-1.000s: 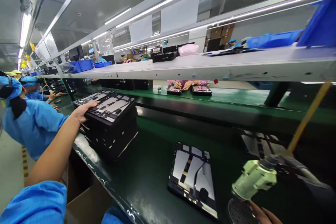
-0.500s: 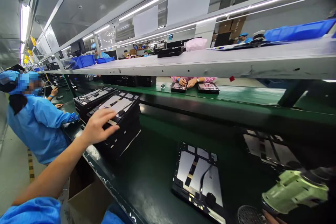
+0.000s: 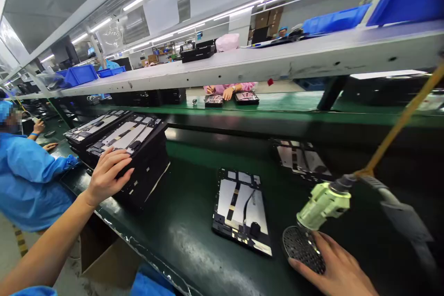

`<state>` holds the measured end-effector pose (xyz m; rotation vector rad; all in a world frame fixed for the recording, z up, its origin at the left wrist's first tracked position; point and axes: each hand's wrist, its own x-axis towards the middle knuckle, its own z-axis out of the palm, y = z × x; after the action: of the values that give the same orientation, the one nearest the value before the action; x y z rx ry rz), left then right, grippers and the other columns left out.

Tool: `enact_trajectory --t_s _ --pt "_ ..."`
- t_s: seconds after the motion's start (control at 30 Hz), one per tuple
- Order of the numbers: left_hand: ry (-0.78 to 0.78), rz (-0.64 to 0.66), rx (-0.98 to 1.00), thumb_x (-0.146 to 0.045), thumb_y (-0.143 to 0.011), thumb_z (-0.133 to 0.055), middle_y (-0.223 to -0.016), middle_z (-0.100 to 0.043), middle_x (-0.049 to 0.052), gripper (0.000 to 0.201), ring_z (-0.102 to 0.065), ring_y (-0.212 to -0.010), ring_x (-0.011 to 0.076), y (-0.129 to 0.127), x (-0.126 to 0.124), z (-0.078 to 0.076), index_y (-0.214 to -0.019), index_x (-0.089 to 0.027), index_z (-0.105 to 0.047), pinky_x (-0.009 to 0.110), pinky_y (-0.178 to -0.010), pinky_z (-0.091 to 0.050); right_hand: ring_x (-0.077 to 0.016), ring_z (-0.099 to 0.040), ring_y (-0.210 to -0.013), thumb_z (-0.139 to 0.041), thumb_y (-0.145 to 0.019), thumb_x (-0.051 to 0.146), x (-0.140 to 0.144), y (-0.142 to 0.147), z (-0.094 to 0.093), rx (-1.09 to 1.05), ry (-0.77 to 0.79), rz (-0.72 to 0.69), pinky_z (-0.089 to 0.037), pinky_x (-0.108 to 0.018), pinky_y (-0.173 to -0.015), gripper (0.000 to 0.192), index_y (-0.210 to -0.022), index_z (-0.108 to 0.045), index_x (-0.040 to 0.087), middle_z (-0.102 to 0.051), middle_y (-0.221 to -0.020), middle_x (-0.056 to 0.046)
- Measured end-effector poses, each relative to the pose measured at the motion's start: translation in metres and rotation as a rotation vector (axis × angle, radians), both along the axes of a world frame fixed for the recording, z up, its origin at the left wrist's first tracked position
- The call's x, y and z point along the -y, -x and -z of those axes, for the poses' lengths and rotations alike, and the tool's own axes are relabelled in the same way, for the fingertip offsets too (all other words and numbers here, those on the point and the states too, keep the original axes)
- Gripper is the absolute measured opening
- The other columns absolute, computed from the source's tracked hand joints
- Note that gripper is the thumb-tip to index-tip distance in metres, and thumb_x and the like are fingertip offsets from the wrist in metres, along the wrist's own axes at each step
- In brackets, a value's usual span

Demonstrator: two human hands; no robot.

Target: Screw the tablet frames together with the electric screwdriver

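My left hand (image 3: 109, 175) is at the near edge of a tall stack of black tablet-like units (image 3: 149, 162); its fingertips touch the top one and its thumb is apart, so it is open. My right hand (image 3: 336, 263) has its thumb and fingers around a round, black, perforated dish (image 3: 301, 245) on the bench. Just above that dish hangs a pale green power screwdriver (image 3: 322, 206), its lower end close to my fingertips. Left of the dish lies a single opened tablet (image 3: 243, 212), its silver inside and dark ribbon cable showing.
Another opened unit (image 3: 301, 159) lies farther back on the green bench (image 3: 190, 236). A second stack (image 3: 93, 127) stands beyond the first. At left sits a co-worker in blue (image 3: 31, 171). A white shelf (image 3: 222, 71) with blue bins (image 3: 81, 74) crosses overhead; a yellow cord (image 3: 402, 120) hangs at right.
The view has turned right and down. My left hand has lowered onto the stack's near edge. My right hand and the dish show more fully, and the screwdriver stands more upright.
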<state>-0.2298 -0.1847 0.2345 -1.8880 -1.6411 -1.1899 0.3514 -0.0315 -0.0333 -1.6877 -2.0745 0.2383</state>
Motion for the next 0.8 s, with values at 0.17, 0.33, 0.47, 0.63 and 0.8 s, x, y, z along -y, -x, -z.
enact_trajectory --t_s 0.17,0.33,0.47,0.63,0.8 --pt "-0.09 -0.022 -0.159 -0.025 -0.083 -0.081 -0.107 -0.076 0.006 0.024 -0.071 -0.112 0.0286 -0.004 0.001 -0.002 -0.106 -0.03 -0.076 0.058 -0.122 -0.038 -0.0505 -0.057 -0.135 -0.057 -0.071 0.075 0.001 0.0 -0.008 -0.034 0.078 -0.014 -0.048 -0.06 -0.113 0.093 -0.137 -0.057 0.011 -0.057 -0.147 -0.027" --pt "-0.22 -0.036 -0.307 -0.023 -0.081 -0.082 -0.096 -0.069 0.005 0.026 -0.071 -0.103 0.027 0.008 0.003 -0.003 -0.105 -0.027 -0.07 0.055 -0.112 -0.049 -0.05 -0.056 -0.136 -0.058 -0.072 0.074 0.002 -0.001 -0.008 -0.025 0.073 -0.022 -0.049 -0.06 -0.112 0.093 -0.142 -0.055 0.013 -0.056 -0.148 -0.027" --pt "-0.304 -0.152 -0.353 -0.024 -0.08 -0.083 -0.104 -0.062 0.009 0.032 -0.065 -0.11 0.0293 0.003 -0.002 -0.004 -0.106 -0.023 -0.063 0.051 -0.101 -0.055 -0.0509 -0.052 -0.14 -0.057 -0.075 0.071 0.005 0.001 -0.01 -0.005 0.086 -0.015 -0.047 -0.06 -0.114 0.091 -0.146 -0.053 0.014 -0.053 -0.151 -0.028" --pt "-0.353 -0.334 -0.273 -0.029 -0.083 -0.081 -0.114 -0.061 0.015 0.031 -0.059 -0.115 0.033 -0.02 -0.012 -0.002 -0.101 -0.021 -0.057 0.053 -0.101 -0.05 -0.0489 -0.052 -0.14 -0.058 -0.078 0.066 0.012 0.005 -0.015 0.003 0.081 -0.027 -0.047 -0.057 -0.113 0.085 -0.146 -0.053 0.016 -0.053 -0.151 -0.028" --pt "-0.321 -0.409 -0.253 -0.03 -0.083 -0.081 -0.13 -0.06 0.02 0.04 -0.056 -0.125 0.0398 -0.03 -0.023 -0.013 -0.115 -0.019 -0.059 0.06 -0.107 -0.042 -0.0458 -0.054 -0.139 -0.06 -0.074 0.068 0.013 0.006 -0.012 0.026 0.075 -0.022 -0.047 -0.056 -0.114 0.09 -0.145 -0.054 0.013 -0.055 -0.15 -0.024"
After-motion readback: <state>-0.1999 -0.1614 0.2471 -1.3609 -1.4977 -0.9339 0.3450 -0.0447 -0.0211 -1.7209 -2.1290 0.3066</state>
